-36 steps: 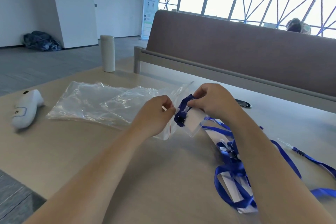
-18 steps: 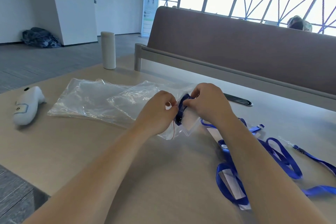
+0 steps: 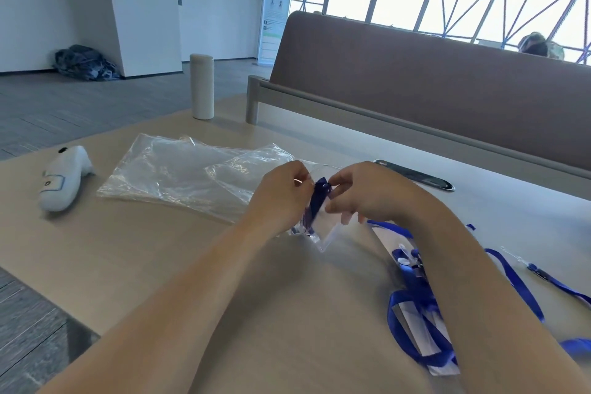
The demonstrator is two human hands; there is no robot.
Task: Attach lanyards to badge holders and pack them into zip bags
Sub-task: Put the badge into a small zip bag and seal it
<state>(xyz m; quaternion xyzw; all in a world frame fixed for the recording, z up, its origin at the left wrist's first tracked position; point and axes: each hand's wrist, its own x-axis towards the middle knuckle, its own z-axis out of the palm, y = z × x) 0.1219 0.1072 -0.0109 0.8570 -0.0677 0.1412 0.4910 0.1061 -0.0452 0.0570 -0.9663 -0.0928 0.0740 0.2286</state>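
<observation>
fingers of the left hand (image 3: 281,201) pinch the mouth of the crinkled clear zip bag (image 3: 256,169) while those of the right hand (image 3: 377,195) pinch the folded blue ribbon lanyard (image 3: 317,201) and clear plastic badge holder (image 3: 326,229) there, low over the surface (image 3: 287,297), so a slack grip likely lets the ribbon spring out.

Blue lanyard (image 3: 316,201) against clear badge holder (image 3: 327,228), zip bags (image 3: 166,176) flat

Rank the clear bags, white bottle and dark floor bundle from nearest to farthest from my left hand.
1. Clear bags, beside the left hand.
2. White bottle, at the table's far edge.
3. Dark bundle, on the floor by the wall.
</observation>
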